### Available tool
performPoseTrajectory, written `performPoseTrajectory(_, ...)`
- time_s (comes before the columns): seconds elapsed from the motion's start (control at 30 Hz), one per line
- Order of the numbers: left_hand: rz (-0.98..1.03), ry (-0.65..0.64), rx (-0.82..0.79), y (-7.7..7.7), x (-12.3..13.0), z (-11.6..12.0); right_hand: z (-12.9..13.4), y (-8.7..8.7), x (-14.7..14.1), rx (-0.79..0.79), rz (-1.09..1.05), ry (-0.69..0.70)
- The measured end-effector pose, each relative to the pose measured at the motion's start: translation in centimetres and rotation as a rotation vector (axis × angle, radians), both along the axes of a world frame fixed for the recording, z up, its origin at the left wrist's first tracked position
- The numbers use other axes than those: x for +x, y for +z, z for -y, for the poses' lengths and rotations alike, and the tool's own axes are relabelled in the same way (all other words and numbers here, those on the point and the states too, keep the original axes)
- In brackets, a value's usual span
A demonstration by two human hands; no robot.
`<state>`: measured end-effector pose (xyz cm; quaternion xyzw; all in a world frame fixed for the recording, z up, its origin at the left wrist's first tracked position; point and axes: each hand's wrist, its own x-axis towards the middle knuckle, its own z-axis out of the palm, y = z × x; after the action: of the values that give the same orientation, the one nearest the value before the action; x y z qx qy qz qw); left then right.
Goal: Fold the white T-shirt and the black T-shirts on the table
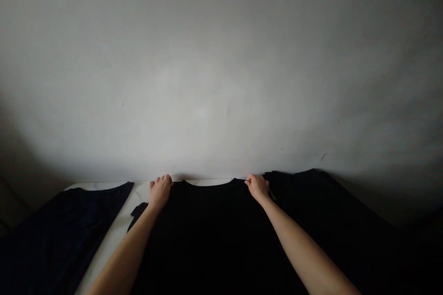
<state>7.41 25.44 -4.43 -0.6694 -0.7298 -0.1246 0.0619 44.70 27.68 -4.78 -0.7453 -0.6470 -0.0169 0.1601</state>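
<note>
**As both hands grip its upper edge, the black garment (214, 226) runs back from the wall side toward the wearer**

While the neckline curves between the two hands, the body of the garment lies on the near side of them, filling the space between the forearms. Its long axis points from the wall (207, 78) toward the wearer and passes out of the lower edge of view. Neither hand is plainly nearer: the left hand (159, 190) is just beside one end of the neckline, the right hand (259, 187) just beside the other, so the shoulder line runs across from hand to hand.

Both arms reach forward and slant inward from the lower corners, backs of the hands up. Each hand is pinching the cloth at the shoulder between thumb and curled fingers; how the hidden fingertips sit under the left one cannot be told.

Beneath is a pale, marbled surface (138, 191), its far edge close to the wall. A navy garment (65, 221) lies to the left, apart from the black one, with a strip of the surface between. Another dark garment (321, 207) lies to the right, close beside; in the dim light, whether the two overlap is unclear.
</note>
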Motion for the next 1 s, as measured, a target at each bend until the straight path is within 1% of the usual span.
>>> performPoseTrajectory(0.1,-0.063,-0.062,0.102,1.1,1.7,1.3,2.4,0.4,-2.8,0.046,0.044,-0.002)
performPoseTrajectory(0.13,-0.075,-0.074,0.127,1.1,2.7,2.0,3.7,0.2,-4.2,0.056,0.055,0.027)
performPoseTrajectory(0.17,-0.083,-0.088,0.153,0.8,3.9,2.8,5.3,-0.2,-5.6,0.064,0.061,0.076)
performPoseTrajectory(0.2,-0.088,-0.106,0.188,0.2,5.2,3.9,7.1,-0.8,-7.0,0.068,0.060,0.145)
performPoseTrajectory(0.27,-0.099,-0.193,0.275,-2.0,7.7,6.5,10.9,-2.4,-9.5,0.071,0.035,0.347)
performPoseTrajectory(0.33,-0.123,-0.372,0.339,-4.6,9.0,9.2,14.2,-3.7,-10.6,0.051,-0.005,0.561)
performPoseTrajectory(0.37,-0.137,-0.461,0.340,-5.8,8.9,10.4,15.4,-4.1,-10.5,0.031,-0.023,0.628)
performPoseTrajectory(0.4,-0.151,-0.528,0.313,-6.6,8.2,11.4,16.2,-4.2,-9.9,0.004,-0.034,0.668)
performPoseTrajectory(0.43,-0.163,-0.565,0.269,-7.1,7.0,12.1,16.6,-3.9,-8.8,-0.027,-0.036,0.681)
performPoseTrajectory(0.47,-0.172,-0.570,0.216,-7.1,5.5,12.6,16.6,-3.5,-7.4,-0.061,-0.029,0.663)
performPoseTrajectory(0.5,-0.178,-0.550,0.161,-6.8,3.8,12.8,16.4,-2.9,-5.9,-0.097,-0.016,0.615)
performPoseTrajectory(0.57,-0.194,-0.489,0.055,-5.3,1.0,12.9,15.8,-1.5,-3.4,-0.167,0.020,0.460)
performPoseTrajectory(0.6,-0.204,-0.451,0.013,-4.3,0.3,13.0,15.6,-0.8,-2.7,-0.191,0.034,0.356)
performPoseTrajectory(0.63,-0.214,-0.398,-0.014,-3.3,0.3,13.1,15.6,-0.2,-2.5,-0.204,0.042,0.247)
performPoseTrajectory(0.67,-0.222,-0.338,-0.026,-2.4,1.1,13.5,15.7,0.2,-3.0,-0.205,0.040,0.159)
performPoseTrajectory(0.7,-0.221,-0.277,-0.026,-1.7,2.4,14.0,16.0,0.5,-3.9,-0.198,0.029,0.107)
performPoseTrajectory(0.73,-0.209,-0.229,-0.017,-1.1,4.3,14.7,16.5,0.6,-5.2,-0.188,0.009,0.091)
performPoseTrajectory(0.8,-0.159,-0.205,-0.004,-0.6,8.3,16.7,18.1,0.4,-8.2,-0.177,-0.046,0.144)
performPoseTrajectory(0.87,-0.111,-0.259,-0.014,-0.9,11.4,19.2,20.1,-0.2,-10.4,-0.166,-0.095,0.231)
performPoseTrajectory(0.9,-0.101,-0.285,-0.021,-1.2,12.0,20.5,21.2,-0.5,-10.9,-0.156,-0.110,0.253)
performPoseTrajectory(0.93,-0.103,-0.309,-0.027,-1.5,12.1,21.7,22.4,-0.8,-11.0,-0.141,-0.120,0.268)
performPoseTrajectory(1.0,-0.120,-0.351,-0.026,-2.2,10.9,24.1,25.0,-1.0,-10.0,-0.120,-0.124,0.332)
